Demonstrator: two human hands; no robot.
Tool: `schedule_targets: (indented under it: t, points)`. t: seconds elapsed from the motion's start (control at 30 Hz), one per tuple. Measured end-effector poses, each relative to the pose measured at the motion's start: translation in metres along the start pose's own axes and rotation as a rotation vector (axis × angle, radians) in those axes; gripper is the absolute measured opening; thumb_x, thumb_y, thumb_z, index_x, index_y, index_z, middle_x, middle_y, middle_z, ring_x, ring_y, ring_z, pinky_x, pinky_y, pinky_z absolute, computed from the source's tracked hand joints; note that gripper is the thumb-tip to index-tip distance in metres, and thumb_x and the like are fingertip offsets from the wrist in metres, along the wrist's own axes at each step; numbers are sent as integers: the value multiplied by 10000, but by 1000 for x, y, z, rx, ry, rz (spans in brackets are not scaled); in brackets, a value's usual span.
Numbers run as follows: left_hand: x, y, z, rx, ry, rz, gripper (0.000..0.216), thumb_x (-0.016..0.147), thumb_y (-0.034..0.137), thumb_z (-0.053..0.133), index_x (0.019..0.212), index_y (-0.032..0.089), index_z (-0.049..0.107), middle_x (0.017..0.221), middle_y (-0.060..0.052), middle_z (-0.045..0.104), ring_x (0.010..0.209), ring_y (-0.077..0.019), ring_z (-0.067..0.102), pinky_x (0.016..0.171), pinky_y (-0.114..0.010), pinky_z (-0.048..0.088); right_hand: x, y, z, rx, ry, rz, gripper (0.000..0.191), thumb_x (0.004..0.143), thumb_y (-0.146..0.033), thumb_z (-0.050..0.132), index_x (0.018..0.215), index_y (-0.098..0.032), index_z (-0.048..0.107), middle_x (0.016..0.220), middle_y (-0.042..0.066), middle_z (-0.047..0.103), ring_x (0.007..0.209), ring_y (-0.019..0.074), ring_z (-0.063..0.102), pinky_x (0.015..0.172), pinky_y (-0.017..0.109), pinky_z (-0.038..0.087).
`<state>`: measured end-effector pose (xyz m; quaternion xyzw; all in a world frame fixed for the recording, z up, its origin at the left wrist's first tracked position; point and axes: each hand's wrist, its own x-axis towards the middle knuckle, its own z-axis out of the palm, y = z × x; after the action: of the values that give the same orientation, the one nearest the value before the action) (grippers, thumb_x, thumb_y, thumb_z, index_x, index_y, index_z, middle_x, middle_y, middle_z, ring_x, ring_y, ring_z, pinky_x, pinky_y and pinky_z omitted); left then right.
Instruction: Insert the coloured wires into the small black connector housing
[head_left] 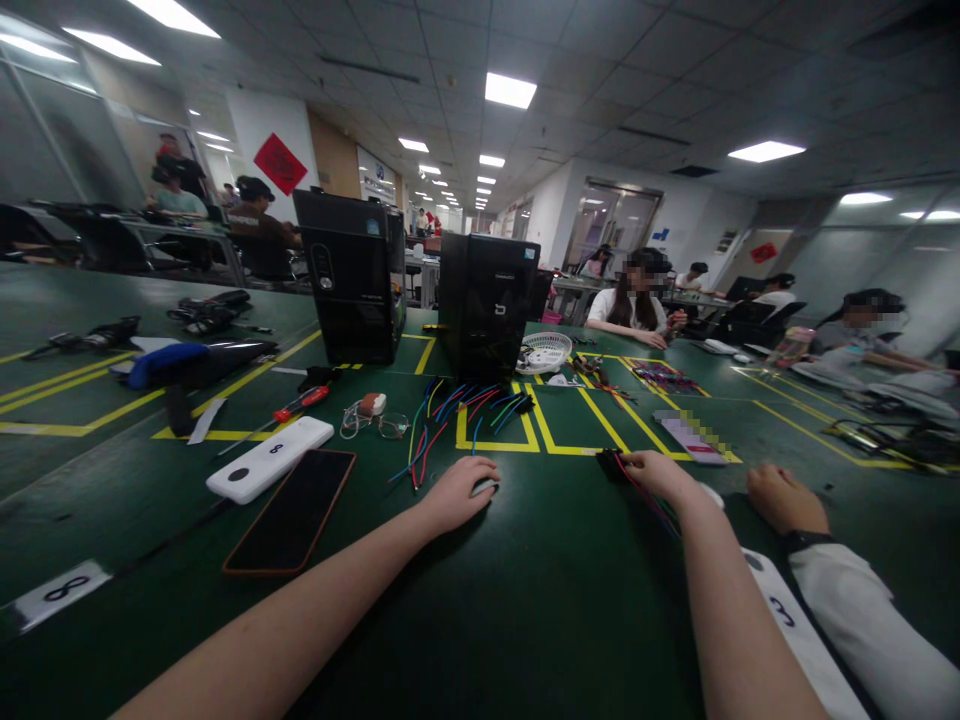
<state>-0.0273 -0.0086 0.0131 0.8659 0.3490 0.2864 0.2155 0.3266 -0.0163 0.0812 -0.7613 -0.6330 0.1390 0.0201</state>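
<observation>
My left hand (459, 496) rests low over the green table with its fingers curled round a small pale object (486, 487), mostly covered, whose kind I cannot make out. Just beyond it lie loose red, blue, green and yellow wires (424, 440), some ending near a black connector (525, 403). Further right, my right hand (664, 478) pinches a black connector (611, 464) at the tabletop. Thin coloured wires (651, 508) run back from that connector under my hand. Part of a white rounded thing (711, 495) shows behind my right wrist.
Two black computer towers (487, 300) stand ahead. To the left lie a phone (292, 515), a white power bank (271, 460), glasses (390, 426) and a red-handled screwdriver (300, 402). A white basket (545, 352) sits behind. A co-worker's hand (787, 503) rests close on the right.
</observation>
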Motion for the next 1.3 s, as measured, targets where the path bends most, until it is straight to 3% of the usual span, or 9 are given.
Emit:
schedule_targets:
  t: [0.23,0.4,0.57,0.73,0.87,0.93,1.07,1.3]
  points:
    - [0,-1,0,7,5,-1,200,844,231,518,1007,209,631,1137,-63,587,1092,-214,507,976,-371,390,-5,-1,-1,109,-50,91,441,818,-177,429,1239,-195,562,1012,68,687,763,158,642,706,233,463]
    - [-1,0,-1,8,1,5,203,853,233,509,1016,209,627,1140,-62,584,1094,-209,506,976,-363,389,0,5,4,133,-12,94,385,814,-168,456,1157,-212,625,1085,56,663,866,155,633,720,206,444]
    - [-1,1,-1,-1,-1,2,211,850,228,512,1033,207,614,1143,-61,581,1099,-208,501,983,-366,385,0,-14,8,-31,59,28,304,837,-301,466,974,-164,701,878,89,694,796,196,628,643,232,414]
    - [-1,-2,1,-41,43,-36,346,836,229,522,1181,202,524,1218,-76,543,1160,-218,466,1024,-375,356,-17,-80,28,-105,120,-300,311,831,-197,461,1069,-193,660,913,81,655,803,174,601,663,216,396]
    - [-1,-6,4,-44,103,-89,642,758,277,631,1334,168,369,1357,-123,418,1258,-262,370,1070,-414,292,-37,-130,57,-135,242,-624,350,860,-151,407,1138,-199,614,941,84,598,871,178,551,775,257,407]
    - [0,-6,6,-48,99,-115,747,713,287,679,1360,158,328,1325,-134,453,1226,-278,407,1050,-431,310,-45,-147,70,-156,299,-712,342,844,-132,437,1135,-198,604,989,86,577,907,190,525,798,283,410]
    - [1,-6,8,-75,94,-131,731,715,238,667,1361,198,327,1141,-80,598,1102,-256,514,1019,-448,324,-52,-161,85,-95,431,-767,255,827,-141,493,1043,-191,619,1098,93,538,997,210,479,858,339,398]
    - [2,-7,6,-73,84,-67,479,711,243,675,1166,183,541,1094,-74,615,1016,-234,545,934,-363,388,-46,-163,97,82,463,-783,110,841,-165,505,866,-180,611,984,69,576,932,196,496,826,348,415]
